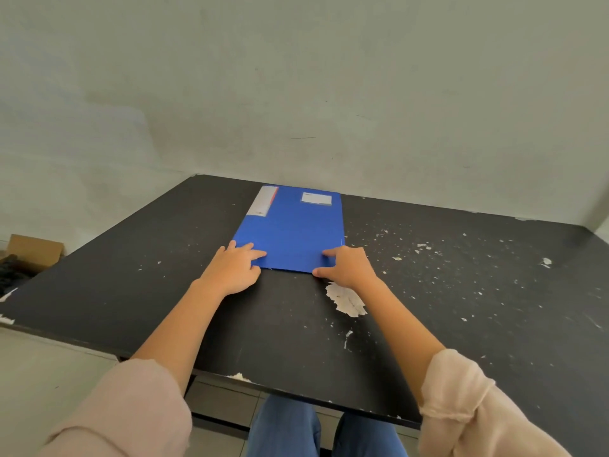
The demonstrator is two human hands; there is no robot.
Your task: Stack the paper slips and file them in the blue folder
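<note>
Both hands press down on the near edge of the closed blue folder (293, 230), neither one clenched around it. At the folder's lower-left corner the left hand (232, 267) lies palm down with its fingers (255, 253) spread flat across the cover. At the lower-right corner the right hand (346, 263) has its fingers curled on top of the cover and its thumb along the near edge (whether the thumb tucks under that edge cannot be told).

That folder lies flat in the middle of the frame, on the far half of a black table (461, 291), its long side running away from the person. A white label (316, 198) sits near its upper right corner, and a pale strip with a red edge (262, 201) runs along its upper left. No paper slips show outside the folder.

Pale chips and scratches fleck the tabletop, with one larger bare patch (346, 298) just below the right wrist. Pink sleeves (461, 390) are pushed up on both forearms. At the left edge of the frame, a cardboard box (34, 250) stands on the floor beside the table.
</note>
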